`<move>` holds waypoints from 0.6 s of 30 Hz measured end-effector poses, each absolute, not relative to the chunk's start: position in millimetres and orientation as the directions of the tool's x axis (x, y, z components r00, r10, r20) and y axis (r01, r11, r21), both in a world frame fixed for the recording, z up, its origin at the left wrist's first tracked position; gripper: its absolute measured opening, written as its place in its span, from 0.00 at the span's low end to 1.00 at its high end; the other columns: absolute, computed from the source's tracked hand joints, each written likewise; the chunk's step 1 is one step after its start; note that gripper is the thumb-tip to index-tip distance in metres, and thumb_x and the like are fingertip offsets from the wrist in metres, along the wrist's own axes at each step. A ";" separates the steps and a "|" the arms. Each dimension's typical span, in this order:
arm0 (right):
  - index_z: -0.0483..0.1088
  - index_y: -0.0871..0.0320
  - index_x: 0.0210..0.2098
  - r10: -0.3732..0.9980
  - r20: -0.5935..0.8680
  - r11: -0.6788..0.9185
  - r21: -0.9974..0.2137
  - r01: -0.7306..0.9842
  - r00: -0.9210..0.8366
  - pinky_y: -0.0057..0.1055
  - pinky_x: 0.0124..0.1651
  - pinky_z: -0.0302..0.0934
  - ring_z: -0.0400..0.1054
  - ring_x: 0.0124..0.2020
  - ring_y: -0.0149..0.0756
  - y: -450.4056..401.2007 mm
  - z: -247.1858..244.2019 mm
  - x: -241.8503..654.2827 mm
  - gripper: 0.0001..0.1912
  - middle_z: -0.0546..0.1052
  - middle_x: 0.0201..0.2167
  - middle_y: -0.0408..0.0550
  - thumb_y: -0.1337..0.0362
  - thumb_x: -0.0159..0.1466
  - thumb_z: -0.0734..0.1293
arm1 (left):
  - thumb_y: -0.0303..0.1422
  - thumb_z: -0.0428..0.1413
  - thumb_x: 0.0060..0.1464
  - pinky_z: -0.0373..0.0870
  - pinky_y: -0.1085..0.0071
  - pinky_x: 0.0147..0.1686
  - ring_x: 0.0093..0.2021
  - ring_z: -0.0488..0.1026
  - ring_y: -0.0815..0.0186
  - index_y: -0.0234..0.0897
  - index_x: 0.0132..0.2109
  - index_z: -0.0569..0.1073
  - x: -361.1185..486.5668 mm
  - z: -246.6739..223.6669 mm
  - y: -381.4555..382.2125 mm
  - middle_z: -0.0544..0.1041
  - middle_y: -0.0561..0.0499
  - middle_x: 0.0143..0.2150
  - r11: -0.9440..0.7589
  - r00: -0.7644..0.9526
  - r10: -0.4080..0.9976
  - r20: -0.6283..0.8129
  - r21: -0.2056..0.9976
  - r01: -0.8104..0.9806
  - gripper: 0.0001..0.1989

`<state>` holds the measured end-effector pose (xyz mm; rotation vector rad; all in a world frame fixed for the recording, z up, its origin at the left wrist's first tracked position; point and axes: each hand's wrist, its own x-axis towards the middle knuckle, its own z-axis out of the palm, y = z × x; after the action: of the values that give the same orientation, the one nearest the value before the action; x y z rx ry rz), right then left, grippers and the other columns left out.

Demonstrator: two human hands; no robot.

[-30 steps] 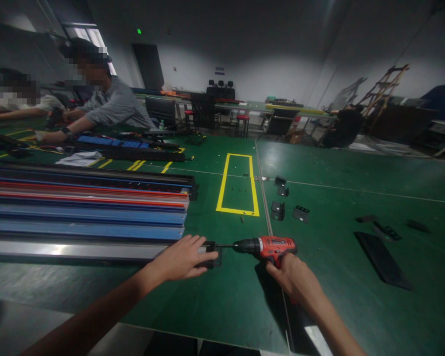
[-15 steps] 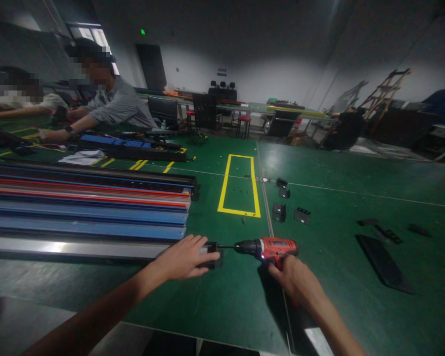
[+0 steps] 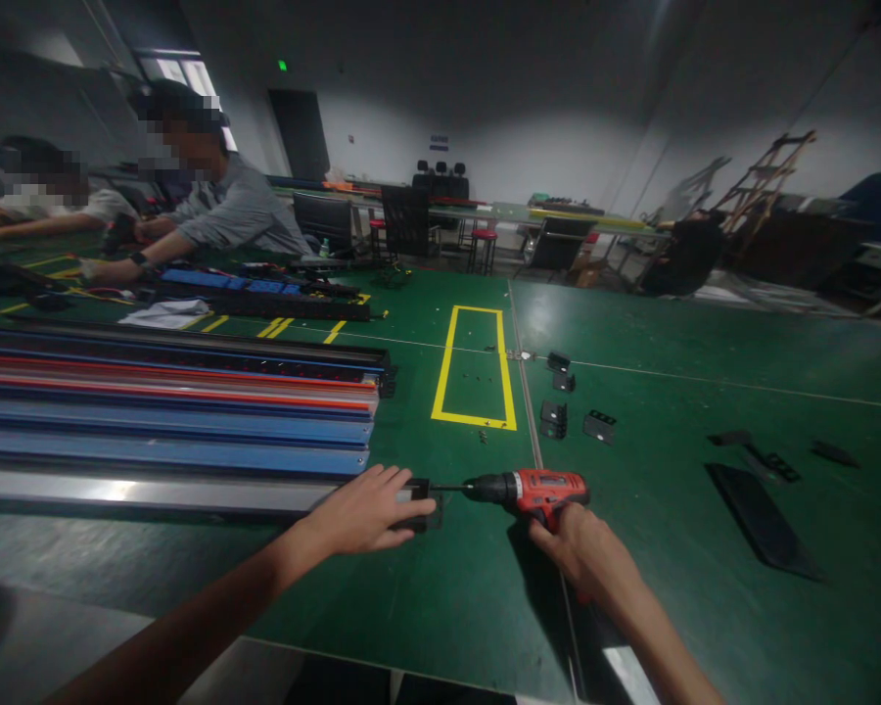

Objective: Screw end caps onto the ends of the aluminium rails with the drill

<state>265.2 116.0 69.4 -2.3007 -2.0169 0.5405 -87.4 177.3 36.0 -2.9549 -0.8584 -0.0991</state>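
The left hand (image 3: pixel 367 509) lies over the long silver metal profile (image 3: pixel 154 487) at its end on the green tabletop (image 3: pixel 382 607), clasping or merely pressing I cannot tell, while the right hand (image 3: pixel 583 543), wrapped around the red-and-black cordless drill (image 3: pixel 554 485), should probably hold the slim dark bit (image 3: pixel 451 487) straight.

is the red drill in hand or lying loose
In hand: the right hand grips the red drill by its handle, its bit pointing at the silver bar's end.
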 end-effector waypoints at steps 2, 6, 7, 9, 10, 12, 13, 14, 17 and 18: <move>0.75 0.59 0.33 0.963 -0.244 -0.177 -0.246 0.953 0.116 0.35 0.33 0.59 0.78 0.33 0.48 116.4 70.2 264.4 0.18 0.81 0.31 0.60 0.52 0.67 0.62 | 0.44 0.57 0.65 0.67 0.60 0.44 0.47 0.70 0.52 0.55 0.66 0.68 -87.4 36.0 177.4 0.71 0.43 0.52 -0.844 0.842 0.532 0.086 -0.033 0.536 0.23; 0.75 0.59 0.35 0.959 -0.254 -0.186 -0.247 0.951 0.122 0.35 0.34 0.60 0.79 0.34 0.48 116.8 69.4 264.8 0.19 0.81 0.32 0.60 0.51 0.68 0.61 | 0.44 0.55 0.67 0.66 0.60 0.45 0.47 0.70 0.52 0.54 0.65 0.68 -87.6 36.2 177.4 0.71 0.43 0.52 -0.840 0.835 0.540 0.101 0.002 0.543 0.22; 0.75 0.59 0.34 0.958 -0.260 -0.184 -0.245 0.952 0.118 0.35 0.33 0.60 0.79 0.34 0.49 116.8 69.0 265.0 0.20 0.81 0.32 0.60 0.50 0.68 0.61 | 0.44 0.55 0.67 0.66 0.60 0.45 0.47 0.70 0.53 0.54 0.65 0.69 -87.7 36.2 177.4 0.71 0.43 0.52 -0.840 0.835 0.541 0.104 0.008 0.543 0.22; 0.75 0.59 0.34 0.956 -0.269 -0.181 -0.234 0.955 0.115 0.36 0.33 0.59 0.78 0.33 0.50 116.7 68.0 265.6 0.21 0.81 0.31 0.60 0.50 0.68 0.60 | 0.44 0.55 0.67 0.66 0.60 0.45 0.47 0.70 0.53 0.54 0.65 0.69 -87.9 35.8 177.6 0.71 0.43 0.52 -0.842 0.837 0.537 0.108 0.011 0.539 0.22; 0.75 0.60 0.35 0.957 -0.267 -0.178 -0.228 0.957 0.115 0.36 0.33 0.59 0.79 0.34 0.50 116.6 67.6 265.7 0.21 0.81 0.32 0.61 0.49 0.68 0.60 | 0.44 0.56 0.66 0.66 0.61 0.44 0.47 0.70 0.53 0.54 0.65 0.69 -88.0 35.5 177.8 0.71 0.43 0.52 -0.843 0.838 0.535 0.107 0.007 0.538 0.22; 0.75 0.61 0.36 0.961 -0.250 -0.176 -0.228 0.958 0.117 0.36 0.33 0.60 0.79 0.34 0.51 116.3 66.9 265.6 0.22 0.81 0.32 0.62 0.49 0.67 0.60 | 0.44 0.56 0.66 0.66 0.61 0.43 0.47 0.70 0.52 0.54 0.66 0.69 -88.0 34.8 178.0 0.71 0.43 0.52 -0.845 0.841 0.532 0.104 -0.005 0.535 0.22; 0.75 0.61 0.36 0.963 -0.240 -0.179 -0.235 0.955 0.121 0.36 0.33 0.60 0.79 0.34 0.51 116.2 66.8 265.4 0.22 0.81 0.32 0.62 0.49 0.67 0.60 | 0.44 0.56 0.66 0.66 0.61 0.43 0.46 0.70 0.52 0.54 0.66 0.69 -88.1 34.4 178.1 0.71 0.42 0.52 -0.845 0.841 0.531 0.105 -0.008 0.534 0.22; 0.75 0.61 0.36 0.965 -0.232 -0.182 -0.244 0.953 0.125 0.36 0.32 0.60 0.79 0.33 0.51 116.0 66.8 265.1 0.22 0.81 0.32 0.62 0.49 0.66 0.61 | 0.44 0.56 0.66 0.66 0.61 0.43 0.47 0.70 0.52 0.54 0.66 0.69 -88.1 33.9 178.2 0.71 0.42 0.52 -0.845 0.841 0.531 0.109 -0.007 0.534 0.22; 0.75 0.60 0.34 0.967 -0.218 -0.188 -0.263 0.946 0.132 0.35 0.31 0.59 0.78 0.31 0.50 115.6 68.1 263.9 0.21 0.80 0.28 0.59 0.49 0.65 0.61 | 0.44 0.54 0.67 0.66 0.60 0.44 0.47 0.70 0.52 0.53 0.65 0.70 -88.2 32.3 178.1 0.71 0.42 0.52 -0.845 0.837 0.532 0.126 0.013 0.535 0.22; 0.75 0.59 0.33 0.967 -0.219 -0.191 -0.267 0.945 0.133 0.35 0.30 0.59 0.78 0.30 0.50 115.5 68.8 263.6 0.21 0.80 0.27 0.58 0.49 0.65 0.61 | 0.45 0.54 0.67 0.67 0.60 0.44 0.47 0.70 0.52 0.53 0.65 0.70 -88.3 31.8 178.0 0.71 0.42 0.52 -0.844 0.836 0.534 0.129 0.017 0.537 0.22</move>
<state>263.6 115.5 68.8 -2.3159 -1.9565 0.5308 -88.3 178.0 31.8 -2.9907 -0.8723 -0.2016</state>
